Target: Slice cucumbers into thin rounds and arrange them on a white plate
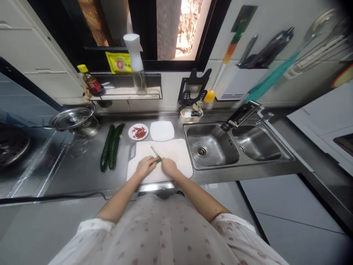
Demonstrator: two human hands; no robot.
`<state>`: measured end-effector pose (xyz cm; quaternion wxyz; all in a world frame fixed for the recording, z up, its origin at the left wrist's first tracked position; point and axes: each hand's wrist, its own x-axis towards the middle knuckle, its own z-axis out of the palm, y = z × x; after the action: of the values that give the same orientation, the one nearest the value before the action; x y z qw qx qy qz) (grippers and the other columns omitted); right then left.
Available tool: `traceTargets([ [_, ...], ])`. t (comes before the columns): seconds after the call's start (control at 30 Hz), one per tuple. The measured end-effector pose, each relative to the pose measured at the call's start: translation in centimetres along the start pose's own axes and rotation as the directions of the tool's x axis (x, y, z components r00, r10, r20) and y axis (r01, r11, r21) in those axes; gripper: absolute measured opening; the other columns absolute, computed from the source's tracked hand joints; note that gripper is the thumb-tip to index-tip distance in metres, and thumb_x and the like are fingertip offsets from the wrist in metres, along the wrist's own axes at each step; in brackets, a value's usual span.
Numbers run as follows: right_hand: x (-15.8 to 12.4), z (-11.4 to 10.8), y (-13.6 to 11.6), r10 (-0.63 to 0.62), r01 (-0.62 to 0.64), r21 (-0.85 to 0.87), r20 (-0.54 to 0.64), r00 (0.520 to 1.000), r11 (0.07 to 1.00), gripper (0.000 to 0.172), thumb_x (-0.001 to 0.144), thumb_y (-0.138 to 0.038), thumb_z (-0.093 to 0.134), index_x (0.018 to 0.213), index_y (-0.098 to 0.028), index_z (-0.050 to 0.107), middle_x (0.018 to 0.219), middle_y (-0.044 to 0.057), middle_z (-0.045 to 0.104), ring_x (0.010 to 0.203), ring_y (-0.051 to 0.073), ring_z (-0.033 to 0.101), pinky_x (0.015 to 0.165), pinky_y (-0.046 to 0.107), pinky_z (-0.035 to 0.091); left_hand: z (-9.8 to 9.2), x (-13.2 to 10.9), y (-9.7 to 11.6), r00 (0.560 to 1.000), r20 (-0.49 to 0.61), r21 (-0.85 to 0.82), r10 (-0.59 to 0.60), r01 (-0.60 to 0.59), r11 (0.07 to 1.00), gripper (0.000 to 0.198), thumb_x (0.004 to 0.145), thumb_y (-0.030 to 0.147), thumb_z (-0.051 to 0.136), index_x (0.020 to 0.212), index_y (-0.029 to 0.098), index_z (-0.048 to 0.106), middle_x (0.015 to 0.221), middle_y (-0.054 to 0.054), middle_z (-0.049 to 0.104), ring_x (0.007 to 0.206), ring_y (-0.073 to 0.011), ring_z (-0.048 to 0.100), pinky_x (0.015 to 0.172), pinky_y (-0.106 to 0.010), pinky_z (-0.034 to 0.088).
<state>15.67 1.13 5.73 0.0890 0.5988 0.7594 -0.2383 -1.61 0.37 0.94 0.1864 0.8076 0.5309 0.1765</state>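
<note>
A white cutting board (176,151) lies on the steel counter below me. My right hand (168,167) is closed around the handle end of a small knife (154,150), whose blade points up and left over the board. Close beside it, my left hand (146,166) has its fingers together on a small green piece (159,160), probably cucumber, right at the blade. Where the fingertips meet the piece is too small to make out. Two whole cucumbers (112,147) lie left of the board. Behind it sit a plate of chopped red bits (138,132) and a white square plate (162,131).
A double steel sink (215,145) with a black faucet (239,116) adjoins the board on the right. At the back left stands a lidded steel pot (79,123). A wall shelf (127,92) carries a spray bottle (136,62) and a yellow-capped sauce bottle (91,79).
</note>
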Motion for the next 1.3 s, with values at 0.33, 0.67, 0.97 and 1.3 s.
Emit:
traceTargets([
  [0.33,-1.2,0.5,0.5,-0.003,0.002,-0.015,-0.026,1.0,1.0,0.033,0.09,-0.009,0.036,0.113,-0.012,0.059,0.101,0.016,0.069,0.1,0.022,0.065,0.08,0.029,0.048,-0.2,-0.1,0.2,1.0,0.0,0.002,0.002,-0.002,1.0,0.034,0.092,0.03,0.049,0.122,0.03,0.064,0.101,-0.003,0.066,0.092,-0.0165,0.057,0.081,-0.026,0.044],
  [0.67,-3.2,1.1,1.5,0.045,-0.043,-0.033,0.034,0.998,0.999,0.027,0.09,-0.011,0.038,0.108,-0.013,0.058,0.099,0.016,0.068,0.096,0.022,0.066,0.079,0.03,0.047,0.0,0.0,-0.1,1.0,-0.004,-0.002,0.01,-0.01,1.0,0.034,0.092,0.029,0.049,0.123,0.03,0.063,0.101,-0.003,0.066,0.093,-0.0161,0.057,0.082,-0.026,0.044],
  [0.97,-5.1,1.1,2.3,0.061,-0.057,-0.06,0.083,0.995,0.997,0.026,0.09,-0.013,0.04,0.109,-0.014,0.057,0.099,0.015,0.068,0.096,0.022,0.065,0.078,0.03,0.046,0.0,0.0,-0.1,1.0,0.006,-0.031,-0.005,0.005,1.0,0.036,0.092,0.028,0.048,0.125,0.03,0.062,0.103,-0.002,0.066,0.092,-0.0157,0.058,0.081,-0.026,0.045],
  [1.3,-5.6,0.9,2.4,0.083,-0.077,-0.058,0.107,0.991,0.995,0.027,0.089,-0.013,0.04,0.11,-0.013,0.058,0.099,0.016,0.068,0.098,0.023,0.065,0.079,0.03,0.046,0.0,0.0,-0.1,1.0,-0.001,-0.032,-0.003,0.003,0.999,0.035,0.093,0.03,0.047,0.124,0.03,0.063,0.103,-0.003,0.066,0.093,-0.0159,0.058,0.082,-0.026,0.045],
])
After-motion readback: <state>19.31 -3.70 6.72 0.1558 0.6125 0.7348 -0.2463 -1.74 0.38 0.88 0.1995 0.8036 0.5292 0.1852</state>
